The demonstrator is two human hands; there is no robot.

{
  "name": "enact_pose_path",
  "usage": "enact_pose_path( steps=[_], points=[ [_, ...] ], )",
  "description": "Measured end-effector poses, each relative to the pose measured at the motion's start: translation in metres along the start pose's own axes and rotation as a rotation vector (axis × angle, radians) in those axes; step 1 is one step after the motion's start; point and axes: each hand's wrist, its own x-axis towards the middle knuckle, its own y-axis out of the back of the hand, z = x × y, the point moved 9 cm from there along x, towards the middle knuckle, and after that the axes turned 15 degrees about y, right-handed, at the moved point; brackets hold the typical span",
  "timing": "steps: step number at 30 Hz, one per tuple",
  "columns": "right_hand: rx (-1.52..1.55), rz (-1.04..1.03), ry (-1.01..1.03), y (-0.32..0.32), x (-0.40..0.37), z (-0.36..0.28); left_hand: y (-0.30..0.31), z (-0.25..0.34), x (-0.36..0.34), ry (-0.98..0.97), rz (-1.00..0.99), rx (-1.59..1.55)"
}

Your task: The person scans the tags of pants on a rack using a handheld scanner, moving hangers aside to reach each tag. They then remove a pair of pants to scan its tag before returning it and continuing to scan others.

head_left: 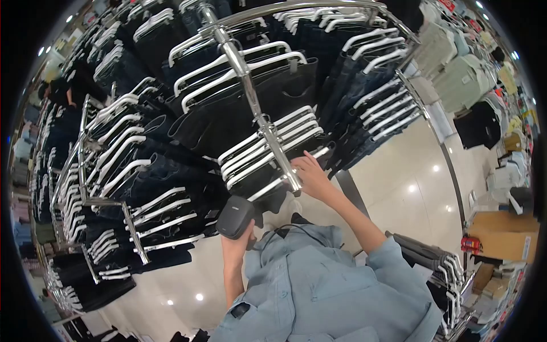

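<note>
My left hand [249, 235] is closed round a black handheld device [235, 217] with a broad rounded head, and much of its handle is hidden behind the head. My right hand [310, 175] is at the front end of a chrome rail [266, 131], fingers bent over the foremost white hanger [266, 190]. From that hanger hang dark trousers [272, 200], mostly seen from above. Close behind it, several white hangers [270, 147] sit packed together on the same rail. Further back, black trousers [245, 111] hang on more hangers.
Chrome racks of dark jeans [162, 171] stand on the left, and more jeans [356, 134] hang on the right. A low rack of trousers [424, 256] is beside my right elbow. Cardboard boxes [504, 235] lie at the far right. Pale shiny floor [410, 171] shows between the racks.
</note>
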Motion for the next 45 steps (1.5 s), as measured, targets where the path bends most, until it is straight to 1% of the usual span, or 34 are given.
enact_pose_path(
  steps=[2,4,5,7,9,12,13,15,16,18,21,24,25,27,31,35,36,41,45],
  points=[
    [0.027,0.051,0.004,0.002,0.005,0.005,-0.003,0.0,0.0,-0.006,-0.043,0.02],
    [-0.013,0.022,-0.022,-0.001,0.01,0.006,0.002,-0.007,0.002,0.013,-0.034,-0.009],
    [-0.039,-0.005,-0.032,-0.004,0.012,0.004,-0.002,-0.007,0.002,0.015,-0.068,0.012],
    [0.001,0.056,-0.065,-0.003,0.015,-0.003,0.003,-0.004,-0.001,-0.01,-0.036,-0.001],
    [-0.031,0.084,-0.083,-0.003,0.013,-0.009,0.002,-0.004,0.001,-0.02,-0.056,-0.004],
    [-0.062,0.258,-0.075,-0.001,0.011,-0.017,0.007,-0.007,0.0,0.006,-0.053,-0.029],
    [-0.05,0.262,-0.073,-0.007,0.01,-0.017,0.006,-0.007,0.001,0.0,-0.076,-0.011],
    [-0.061,0.35,-0.152,-0.006,0.008,-0.011,0.008,-0.007,0.003,-0.008,-0.09,0.007],
    [-0.054,0.362,-0.185,-0.005,0.008,-0.011,0.008,-0.007,0.004,-0.014,-0.111,0.024],
    [-0.071,0.362,-0.183,-0.006,0.011,-0.013,0.008,-0.006,0.004,-0.034,-0.136,0.036],
    [-0.116,0.381,-0.146,-0.007,0.018,-0.017,0.014,-0.006,0.001,-0.029,-0.098,0.031],
    [-0.071,0.477,-0.161,0.001,0.021,-0.022,0.026,-0.015,0.001,-0.001,-0.095,0.037],
    [-0.067,0.472,-0.157,-0.001,0.021,-0.023,0.031,-0.02,0.001,0.021,-0.087,0.043],
    [-0.107,0.539,-0.123,0.002,0.02,-0.029,0.038,-0.024,0.0,0.024,-0.089,0.022],
    [-0.174,0.544,-0.142,-0.004,0.019,-0.033,0.051,-0.028,-0.003,0.014,-0.079,0.008],
    [-0.258,0.542,-0.107,-0.009,0.019,-0.037,0.065,-0.03,-0.007,-0.009,-0.069,-0.006],
    [-0.282,0.574,-0.071,-0.009,0.019,-0.041,0.067,-0.03,-0.009,0.0,-0.071,0.002],
    [-0.324,0.589,-0.111,-0.024,0.015,-0.039,0.082,-0.034,-0.017,-0.016,-0.075,-0.008],
    [-0.352,0.596,-0.125,-0.021,0.016,-0.05,0.098,-0.04,-0.025,0.0,-0.057,-0.038]
  ],
)
